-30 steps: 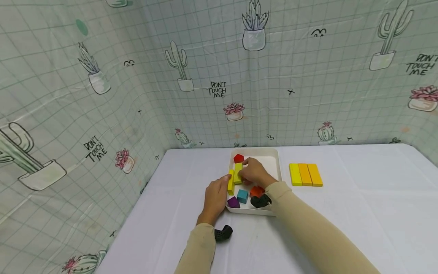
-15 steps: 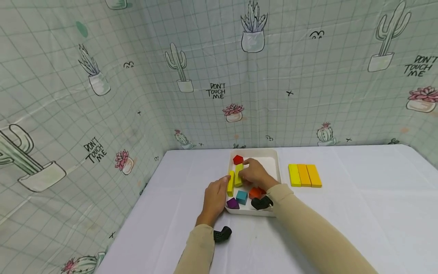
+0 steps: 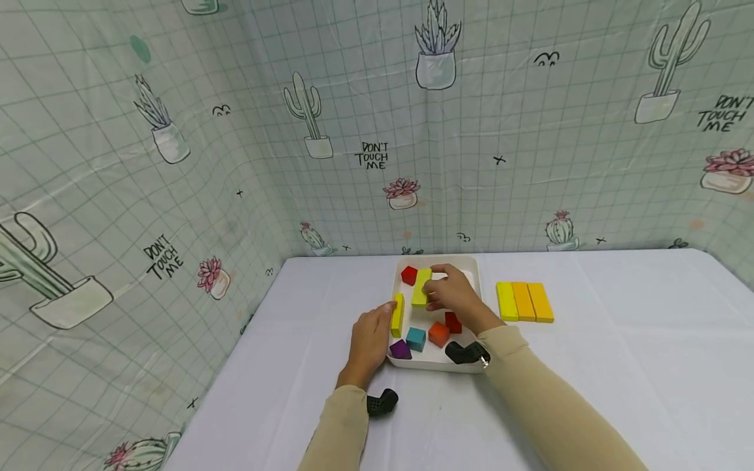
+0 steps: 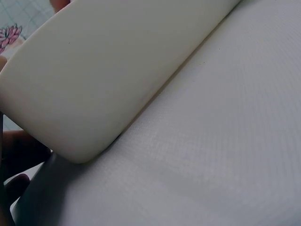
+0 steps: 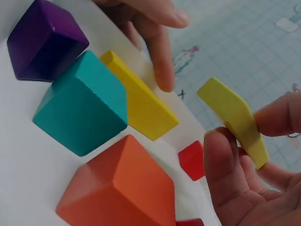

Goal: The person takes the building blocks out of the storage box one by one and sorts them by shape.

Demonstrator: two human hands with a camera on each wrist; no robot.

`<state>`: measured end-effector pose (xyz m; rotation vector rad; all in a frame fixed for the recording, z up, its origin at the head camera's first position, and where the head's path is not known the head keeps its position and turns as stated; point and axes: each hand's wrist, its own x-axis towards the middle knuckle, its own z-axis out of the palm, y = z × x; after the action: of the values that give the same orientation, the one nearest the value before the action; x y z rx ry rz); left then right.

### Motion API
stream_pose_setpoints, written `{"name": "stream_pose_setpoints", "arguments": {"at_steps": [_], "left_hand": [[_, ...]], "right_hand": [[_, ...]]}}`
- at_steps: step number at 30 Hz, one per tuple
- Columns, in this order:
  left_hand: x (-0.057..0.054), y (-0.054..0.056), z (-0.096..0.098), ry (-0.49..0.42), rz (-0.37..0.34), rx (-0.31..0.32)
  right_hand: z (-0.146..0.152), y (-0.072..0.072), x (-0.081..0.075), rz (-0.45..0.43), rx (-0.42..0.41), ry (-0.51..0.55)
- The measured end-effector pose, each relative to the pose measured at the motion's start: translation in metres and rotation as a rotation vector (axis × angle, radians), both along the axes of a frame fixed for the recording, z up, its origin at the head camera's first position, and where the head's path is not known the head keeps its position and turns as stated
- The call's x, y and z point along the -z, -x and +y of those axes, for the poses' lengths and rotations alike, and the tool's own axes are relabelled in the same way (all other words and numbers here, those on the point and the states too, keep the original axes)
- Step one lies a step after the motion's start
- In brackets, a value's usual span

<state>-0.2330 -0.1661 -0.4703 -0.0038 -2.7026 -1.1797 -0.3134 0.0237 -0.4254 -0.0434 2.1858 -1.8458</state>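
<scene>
My right hand (image 3: 455,296) pinches a flat yellow block (image 3: 421,288) between thumb and fingers over the back half of the white tray (image 3: 432,367). In the right wrist view, this block (image 5: 235,117) tilts above the tray floor. My left hand (image 3: 368,337) holds the tray's left rim, its fingers reaching over the wall. Another long yellow block (image 3: 397,316) lies along that wall by the left fingertips. Also in the tray are a red piece (image 3: 409,275) at the back, a teal block (image 3: 415,339), an orange block (image 3: 438,333), a second red piece (image 3: 453,322) and a purple block (image 3: 401,350).
On the white-covered table (image 3: 624,353), right of the tray, one yellow bar (image 3: 507,301) and two orange-yellow bars (image 3: 533,301) lie side by side. A cactus-print cloth (image 3: 471,190) hangs behind and at the left. Dark wrist devices (image 3: 383,402) sit at both wrists.
My right hand has raised the yellow block from beside the other yellow block and carried it right and back. The front red piece now shows more fully. My left hand stays on the rim.
</scene>
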Motion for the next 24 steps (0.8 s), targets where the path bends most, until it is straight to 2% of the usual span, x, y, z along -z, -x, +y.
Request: {"name": "stream_pose_setpoints", "arguments": {"at_steps": [8,14,24], "left_hand": [[0.0,0.0,0.0,-0.011,0.024,-0.006],[0.002,-0.002,0.005,-0.02,-0.005,-0.001],[0.002,-0.001,0.004,-0.037,0.015,-0.008]], "right_hand": [[0.02,-0.015,-0.006,-0.001,0.049,0.056],[0.036,-0.025,-0.007,0.027,0.054,0.069],[0.058,-0.03,-0.009,0.077,0.031,0.033]]}}
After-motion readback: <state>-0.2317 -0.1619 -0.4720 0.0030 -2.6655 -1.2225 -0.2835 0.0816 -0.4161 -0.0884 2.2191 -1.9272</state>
